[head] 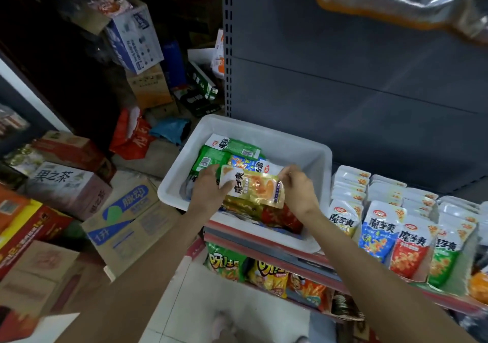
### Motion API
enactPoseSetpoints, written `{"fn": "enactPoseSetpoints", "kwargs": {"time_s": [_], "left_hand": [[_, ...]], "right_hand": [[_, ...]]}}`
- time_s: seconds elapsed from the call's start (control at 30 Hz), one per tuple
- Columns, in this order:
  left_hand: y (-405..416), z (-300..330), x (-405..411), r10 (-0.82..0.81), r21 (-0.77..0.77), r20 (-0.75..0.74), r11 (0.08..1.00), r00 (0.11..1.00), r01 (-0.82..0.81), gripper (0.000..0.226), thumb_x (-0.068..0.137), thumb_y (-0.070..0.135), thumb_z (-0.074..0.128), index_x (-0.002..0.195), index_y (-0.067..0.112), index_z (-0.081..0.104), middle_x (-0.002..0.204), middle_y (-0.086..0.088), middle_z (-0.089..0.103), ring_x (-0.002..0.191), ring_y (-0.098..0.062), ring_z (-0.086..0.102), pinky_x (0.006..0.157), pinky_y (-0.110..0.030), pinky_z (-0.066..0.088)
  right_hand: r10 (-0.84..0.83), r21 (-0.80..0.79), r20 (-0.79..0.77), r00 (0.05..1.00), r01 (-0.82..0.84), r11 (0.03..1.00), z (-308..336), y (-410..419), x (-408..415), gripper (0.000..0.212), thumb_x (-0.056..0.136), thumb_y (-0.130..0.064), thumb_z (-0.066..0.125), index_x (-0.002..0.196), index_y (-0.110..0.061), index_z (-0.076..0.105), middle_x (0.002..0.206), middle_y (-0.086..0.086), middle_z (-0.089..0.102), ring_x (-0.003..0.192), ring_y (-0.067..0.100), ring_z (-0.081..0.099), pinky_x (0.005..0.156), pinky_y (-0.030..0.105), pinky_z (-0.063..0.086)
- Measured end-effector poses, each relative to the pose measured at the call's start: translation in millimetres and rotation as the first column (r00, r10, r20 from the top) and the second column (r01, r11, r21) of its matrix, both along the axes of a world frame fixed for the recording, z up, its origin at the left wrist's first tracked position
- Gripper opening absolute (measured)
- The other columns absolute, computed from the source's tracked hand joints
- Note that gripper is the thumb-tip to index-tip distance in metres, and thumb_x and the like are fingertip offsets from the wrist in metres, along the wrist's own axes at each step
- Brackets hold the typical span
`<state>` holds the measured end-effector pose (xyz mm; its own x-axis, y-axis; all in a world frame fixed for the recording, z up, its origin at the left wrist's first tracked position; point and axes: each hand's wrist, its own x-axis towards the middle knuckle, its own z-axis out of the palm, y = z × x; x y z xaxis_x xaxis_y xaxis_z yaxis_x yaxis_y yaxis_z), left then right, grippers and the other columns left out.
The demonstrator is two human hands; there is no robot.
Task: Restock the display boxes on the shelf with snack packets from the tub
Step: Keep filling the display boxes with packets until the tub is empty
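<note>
In the head view, the white tub (pixel 303 142) sits at the centre of the frame on the end of the shelf (pixel 266 242), holding a loose heap of green, blue, red and yellow snack packets. Both hands are down inside it: the left hand (pixel 208 187) grips the white-topped end of a yellow packet (pixel 254 188), thumb over the face, while the right hand (pixel 299 189) pinches the opposite end, so both are clamped on the same packet and it lies stretched between them just above the pile. To the right of the tub, in the lower right of the frame, the display boxes (pixel 412 266) stand in a row on the shelf, packed with upright packets in yellow, blue, red and green. Chip bags (pixel 225 263) fill the shelf below, and stacked cartons (pixel 126 226) crowd the floor at the lower left. My guess is the packet is being lifted out for the matching yellow row. The risks from here: the glossy foil could slip from a light pinch and fall to the floor; it could catch neighbouring packets and drag them over the rim; or it could land in a wrong-coloured box, since the rows look alike
</note>
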<state>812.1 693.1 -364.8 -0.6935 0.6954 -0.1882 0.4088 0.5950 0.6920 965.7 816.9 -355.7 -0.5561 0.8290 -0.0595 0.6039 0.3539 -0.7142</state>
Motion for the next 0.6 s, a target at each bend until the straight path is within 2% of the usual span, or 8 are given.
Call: {"fn": "enactPoseSetpoints", "kwargs": {"time_s": [0.07,0.1,0.17,0.23,0.37,0.43,0.5,0.6], "left_hand": [[10,6,9,0.052,0.119,0.144,0.99,0.988,-0.07,0.064,0.089,0.033,0.062,0.141,0.006,0.036,0.132,-0.009,0.054,0.119,-0.021,0.054,0.094,-0.031,0.043],[16,8,14,0.037,0.172,0.201,0.982,0.979,-0.073,0.06,0.089,0.03,0.062,0.139,0.006,0.039,0.128,-0.009,0.058,0.114,-0.021,0.057,0.09,-0.03,0.046],[27,16,24,0.025,0.209,0.203,0.975,0.979,-0.068,0.046,0.089,0.025,0.063,0.13,0.008,0.051,0.119,-0.007,0.063,0.106,-0.018,0.06,0.082,-0.024,0.045],[40,24,33,0.088,0.246,0.219,0.959,0.972,-0.142,0.046,0.086,0.022,0.067,0.128,0.005,0.053,0.118,-0.009,0.062,0.105,-0.019,0.059,0.082,-0.025,0.044],[66,35,56,0.076,0.283,0.424,0.936,0.902,-0.211,0.063,0.082,0.023,0.072,0.133,0.002,0.041,0.111,-0.005,0.061,0.106,-0.027,0.059,0.092,-0.04,0.05],[78,39,70,0.057,0.296,0.405,0.936,0.912,-0.19,0.061,0.082,0.018,0.072,0.132,0.001,0.042,0.097,0.002,0.059,0.101,-0.026,0.06,0.09,-0.044,0.051],[88,42,82,0.016,0.334,0.321,0.934,0.947,-0.129,0.049,0.081,0.014,0.073,0.125,0.004,0.052,0.1,-0.001,0.061,0.098,-0.028,0.063,0.086,-0.041,0.053],[102,47,102,-0.087,0.402,0.202,0.916,0.976,-0.002,0.03,0.081,0.01,0.071,0.109,0.014,0.059,0.09,0.001,0.062,0.088,-0.029,0.065,0.074,-0.038,0.053]], "right_hand": [[-0.093,-0.114,-0.149,0.984,0.077,0.991,5,7,9,0.025,0.092,0.007,0.036,0.081,-0.012,0.048,0.081,0.001,0.056,0.079,0.022,0.053,0.076,0.038,0.049],[-0.145,-0.2,-0.222,0.964,0.1,0.975,8,9,13,0.026,0.092,0.008,0.035,0.08,-0.012,0.047,0.079,0.0,0.053,0.078,0.022,0.052,0.075,0.038,0.051],[-0.206,-0.35,-0.316,0.926,0.088,0.933,18,12,24,0.024,0.096,0.008,0.032,0.083,-0.006,0.046,0.077,0.002,0.05,0.072,0.017,0.052,0.064,0.025,0.053],[-0.218,-0.409,-0.368,0.904,0.053,0.911,29,13,39,0.023,0.099,0.006,0.031,0.086,-0.003,0.047,0.079,0.005,0.052,0.07,0.011,0.054,0.054,0.015,0.051],[-0.285,-0.444,-0.446,0.848,0.067,0.893,36,26,75,0.03,0.097,0.007,0.035,0.077,-0.01,0.049,0.072,0.005,0.055,0.06,0.007,0.057,0.051,0.017,0.051],[-0.324,-0.455,-0.466,0.824,0.091,0.886,40,33,93,0.026,0.097,0.005,0.038,0.079,-0.011,0.05,0.073,0.007,0.056,0.061,0.01,0.057,0.054,0.018,0.052],[-0.325,-0.459,-0.464,0.824,0.09,0.884,45,39,111,0.021,0.093,0.01,0.043,0.087,-0.008,0.053,0.071,0.007,0.056,0.055,0.005,0.057,0.051,0.016,0.05],[-0.249,-0.396,-0.325,0.912,0.108,0.912,47,51,134,0.028,0.086,0.015,0.053,0.105,-0.005,0.055,0.07,0.002,0.058,0.057,0.007,0.057,0.055,0.023,0.049]]}}
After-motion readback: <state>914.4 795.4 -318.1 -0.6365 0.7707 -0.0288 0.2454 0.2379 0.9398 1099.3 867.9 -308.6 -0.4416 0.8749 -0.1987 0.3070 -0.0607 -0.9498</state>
